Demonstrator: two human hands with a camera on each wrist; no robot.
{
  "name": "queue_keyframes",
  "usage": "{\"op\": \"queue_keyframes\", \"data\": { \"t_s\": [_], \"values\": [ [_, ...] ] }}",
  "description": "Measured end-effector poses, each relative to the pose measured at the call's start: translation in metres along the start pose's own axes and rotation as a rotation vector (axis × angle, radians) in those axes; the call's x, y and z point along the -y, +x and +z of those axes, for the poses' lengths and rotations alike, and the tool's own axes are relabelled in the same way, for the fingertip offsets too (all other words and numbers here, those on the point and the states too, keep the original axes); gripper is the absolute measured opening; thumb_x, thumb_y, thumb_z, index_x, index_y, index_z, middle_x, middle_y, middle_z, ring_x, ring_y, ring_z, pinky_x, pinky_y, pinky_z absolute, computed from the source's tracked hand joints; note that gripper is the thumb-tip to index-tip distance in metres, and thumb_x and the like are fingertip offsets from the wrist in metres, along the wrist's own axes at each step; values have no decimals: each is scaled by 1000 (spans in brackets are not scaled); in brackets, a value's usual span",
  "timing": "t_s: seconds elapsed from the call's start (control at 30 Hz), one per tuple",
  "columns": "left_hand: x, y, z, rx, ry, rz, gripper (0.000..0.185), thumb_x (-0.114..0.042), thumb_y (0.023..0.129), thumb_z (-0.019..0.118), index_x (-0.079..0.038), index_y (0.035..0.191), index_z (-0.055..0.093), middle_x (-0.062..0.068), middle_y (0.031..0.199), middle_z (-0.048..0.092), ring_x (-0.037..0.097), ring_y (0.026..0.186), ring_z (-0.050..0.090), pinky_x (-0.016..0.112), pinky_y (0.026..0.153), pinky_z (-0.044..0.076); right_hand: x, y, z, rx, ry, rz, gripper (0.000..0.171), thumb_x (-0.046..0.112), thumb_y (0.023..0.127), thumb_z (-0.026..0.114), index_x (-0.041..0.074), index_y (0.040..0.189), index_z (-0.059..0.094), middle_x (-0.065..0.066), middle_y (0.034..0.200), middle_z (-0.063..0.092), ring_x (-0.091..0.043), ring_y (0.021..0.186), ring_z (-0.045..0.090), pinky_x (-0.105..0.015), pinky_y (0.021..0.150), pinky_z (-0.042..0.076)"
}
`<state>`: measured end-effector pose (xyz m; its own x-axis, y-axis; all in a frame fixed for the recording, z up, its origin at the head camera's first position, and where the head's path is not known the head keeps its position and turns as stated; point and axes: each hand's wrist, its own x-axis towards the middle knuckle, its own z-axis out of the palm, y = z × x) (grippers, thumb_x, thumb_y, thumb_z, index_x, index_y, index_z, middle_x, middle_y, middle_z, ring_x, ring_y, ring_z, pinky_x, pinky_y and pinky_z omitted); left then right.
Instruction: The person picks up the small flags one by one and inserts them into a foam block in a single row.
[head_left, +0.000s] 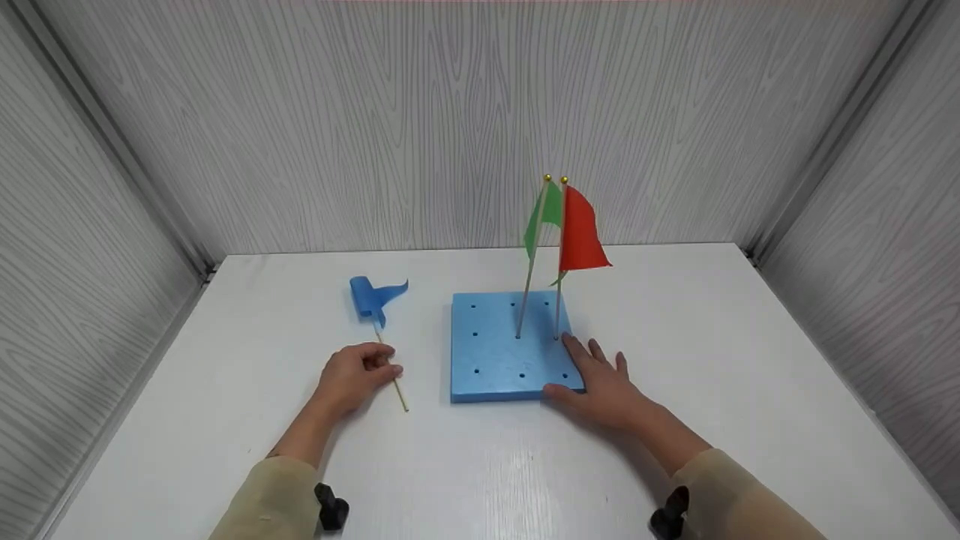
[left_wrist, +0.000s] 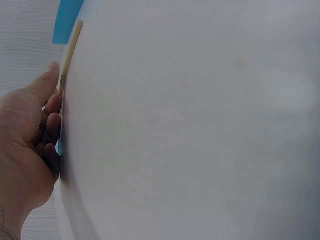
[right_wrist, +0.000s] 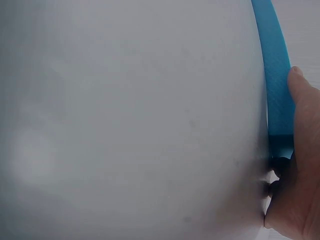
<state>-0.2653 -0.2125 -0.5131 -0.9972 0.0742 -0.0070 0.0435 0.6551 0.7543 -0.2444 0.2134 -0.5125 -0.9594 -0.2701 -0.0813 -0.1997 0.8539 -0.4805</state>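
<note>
At the left of the head view, my left hand [head_left: 358,379] pinches the thin wooden stick [head_left: 400,394] of a blue flag [head_left: 366,297]. The flag lies low over the table, its cloth partly rolled and pointing away from me. The stick [left_wrist: 73,47] also shows beside the thumb in the left wrist view. My right hand [head_left: 604,390] rests with spread fingers against the front right corner of a light blue block [head_left: 495,352] with small holes. A green flag [head_left: 551,204] and a red flag [head_left: 582,234] stand in the block, the green one tilted.
The white table [head_left: 480,465] carries the block and the blue flag. Grey wood-grain panels [head_left: 450,120] enclose it at the back and both sides. The two standing flags rise close together, with gold beads at their tops.
</note>
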Motion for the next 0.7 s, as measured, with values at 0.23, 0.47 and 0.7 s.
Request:
{"op": "queue_keyframes", "data": {
  "t_s": [0.23,0.47,0.7],
  "values": [
    [-1,-1,1,4,16,-11,38,-26,95,82,-8,128,74,1,100,69,22,96,59,39,91,50,1,-1,-1,0,2,-9,108,80,93,56,17,172,17,-13,174,24,-45,161,10,-72,122,-5],
    [-5,-6,-5,37,0,-17,40,-19,95,82,-7,133,72,3,109,70,23,102,60,40,94,52,2,0,-2,6,-4,0,109,80,92,57,18,172,15,-12,175,22,-44,161,10,-71,122,-6],
    [-11,-7,-14,71,23,-38,39,-11,96,79,-5,134,71,6,112,71,24,103,62,41,95,55,1,0,-1,5,-1,10,110,82,91,56,20,172,15,-11,175,22,-43,161,10,-71,122,-7]
  ]
}}
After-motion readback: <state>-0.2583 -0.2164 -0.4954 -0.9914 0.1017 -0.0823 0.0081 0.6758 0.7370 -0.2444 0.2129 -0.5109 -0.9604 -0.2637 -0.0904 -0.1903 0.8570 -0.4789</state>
